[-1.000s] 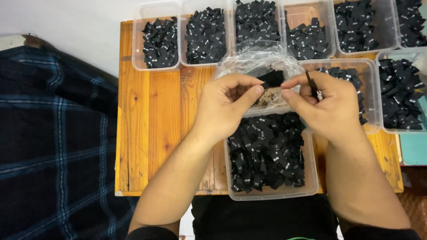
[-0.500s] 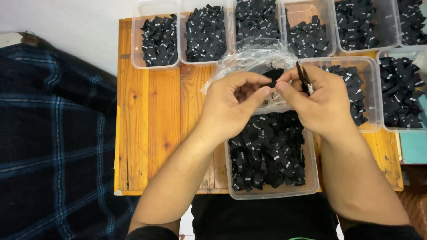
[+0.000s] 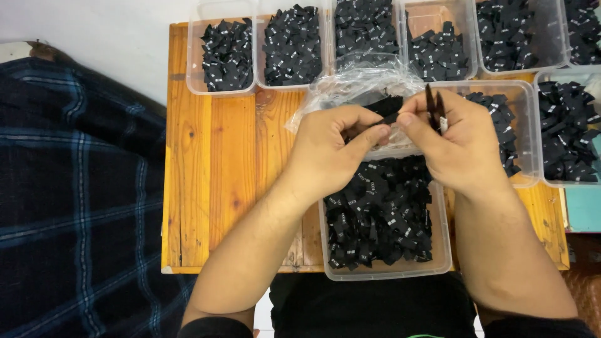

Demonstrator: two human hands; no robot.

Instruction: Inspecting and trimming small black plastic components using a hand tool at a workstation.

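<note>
bare wooden table (image 3: 213,181) open at left, clear tubs (image 3: 382,266) crowding middle, top, right

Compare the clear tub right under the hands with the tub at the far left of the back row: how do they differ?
The near tub is bigger and heaped; the far-left tub is smaller and holds fewer. The hands hover over the near tub; the far-left tub sits untouched. Both are clear plastic, holding black labels.
</note>
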